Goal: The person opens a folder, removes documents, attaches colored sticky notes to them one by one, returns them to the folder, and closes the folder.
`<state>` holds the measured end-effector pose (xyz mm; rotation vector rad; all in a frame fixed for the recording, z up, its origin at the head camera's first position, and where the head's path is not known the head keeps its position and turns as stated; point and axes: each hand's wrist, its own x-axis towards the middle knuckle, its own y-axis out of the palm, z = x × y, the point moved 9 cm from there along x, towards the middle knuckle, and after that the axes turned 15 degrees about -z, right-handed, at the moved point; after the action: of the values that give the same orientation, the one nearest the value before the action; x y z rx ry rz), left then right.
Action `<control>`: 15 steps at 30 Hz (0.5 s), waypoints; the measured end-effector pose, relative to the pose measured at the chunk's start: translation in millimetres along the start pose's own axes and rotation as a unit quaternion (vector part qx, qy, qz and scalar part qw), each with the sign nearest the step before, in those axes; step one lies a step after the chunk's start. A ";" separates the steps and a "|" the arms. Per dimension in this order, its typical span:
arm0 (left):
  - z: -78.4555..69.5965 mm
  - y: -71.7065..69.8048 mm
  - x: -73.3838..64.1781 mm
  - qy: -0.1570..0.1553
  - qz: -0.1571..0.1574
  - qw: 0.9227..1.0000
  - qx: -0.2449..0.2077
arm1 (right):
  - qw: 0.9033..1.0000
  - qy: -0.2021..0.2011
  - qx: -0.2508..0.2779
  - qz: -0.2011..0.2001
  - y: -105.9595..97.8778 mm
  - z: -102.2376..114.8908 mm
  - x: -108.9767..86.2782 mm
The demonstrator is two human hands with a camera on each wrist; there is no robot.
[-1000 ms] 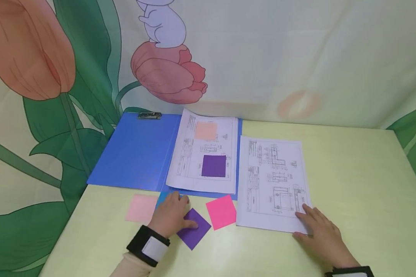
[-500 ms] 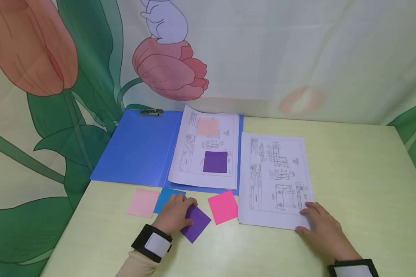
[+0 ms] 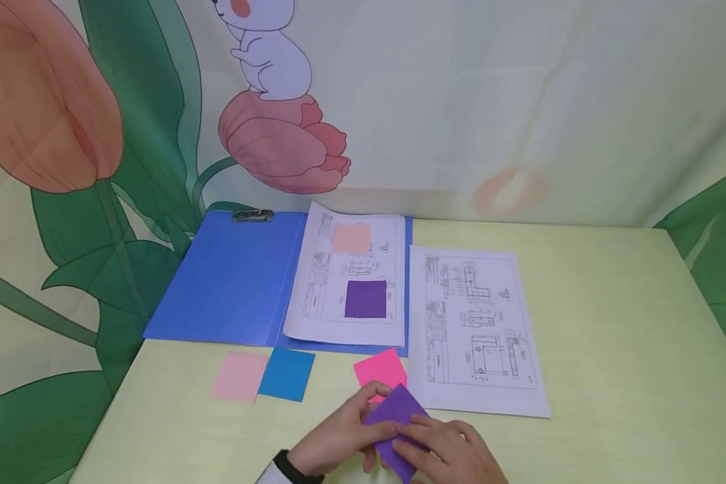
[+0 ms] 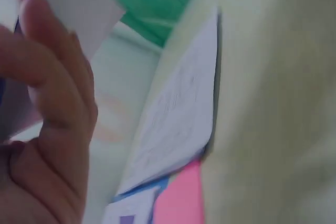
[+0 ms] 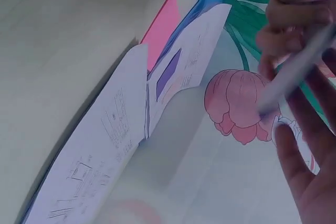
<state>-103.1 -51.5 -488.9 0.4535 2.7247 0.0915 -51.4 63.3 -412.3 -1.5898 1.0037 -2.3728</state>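
Observation:
Near the front of the table, both hands meet at a purple sticky note (image 3: pixel 401 402) raised above the tabletop. My left hand (image 3: pixel 337 433) grips its left side, thumb across the purple face and fingers behind. Fingers of my right hand (image 3: pixel 460 452) lie over the lower right part of the face, at its edge. In the left wrist view, the note's pale back (image 4: pixel 79 11) shows beyond my curled fingers. The right wrist view catches it nearly edge-on and blurred between the hands. Just behind the hands lies a bright pink sticky note (image 3: pixel 380 368), partly covered by the left hand.
A light pink note (image 3: pixel 239 376) and a blue note (image 3: pixel 287 375) lie to the left. Behind them is an open blue folder (image 3: pixel 224 275) holding drawing sheets (image 3: pixel 314 316) with peach (image 3: pixel 351 238) and purple notes (image 3: pixel 366 299) on top. Another stack of drawings (image 3: pixel 460 396) lies right.
My left hand has picked up the purple note and carried it right and toward me, uncovering the blue note. My right hand has left the drawing stack and come to the note.

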 end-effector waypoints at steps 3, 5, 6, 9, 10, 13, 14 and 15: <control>9.7 19.4 -1.7 -0.022 0.027 0.996 -0.083 | 0.997 0.029 0.051 -0.044 -7.2 -2.9 -0.8; 14.0 25.0 -1.8 -0.019 0.027 0.993 -0.115 | 0.984 0.115 0.115 -0.069 -13.8 -14.8 -4.8; 15.3 27.9 -0.7 -0.017 0.028 0.991 -0.129 | 0.970 0.182 0.144 -0.079 -16.6 -22.8 -8.7; 14.8 34.4 4.8 -0.002 0.026 0.985 -0.172 | 0.877 0.401 0.241 -0.106 -18.2 -44.1 -24.5; 12.3 36.1 6.2 0.003 0.024 0.981 -0.193 | 0.843 0.447 0.273 -0.123 -18.4 -48.2 -29.1; 3.9 39.6 7.5 0.028 0.024 0.969 -0.245 | 0.745 0.557 0.325 -0.170 -17.4 -59.2 -43.5; 1.1 40.7 6.9 0.039 0.027 0.965 -0.260 | 0.720 0.573 0.342 -0.189 -17.2 -62.1 -47.9; -2.1 41.5 5.6 0.049 0.028 0.960 -0.273 | 0.705 0.576 0.359 -0.204 -16.7 -64.9 -51.1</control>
<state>-96.3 -10.4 -483.8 0.3657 2.6209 0.8751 -80.1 128.3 -457.6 0.1160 -0.4155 -3.3581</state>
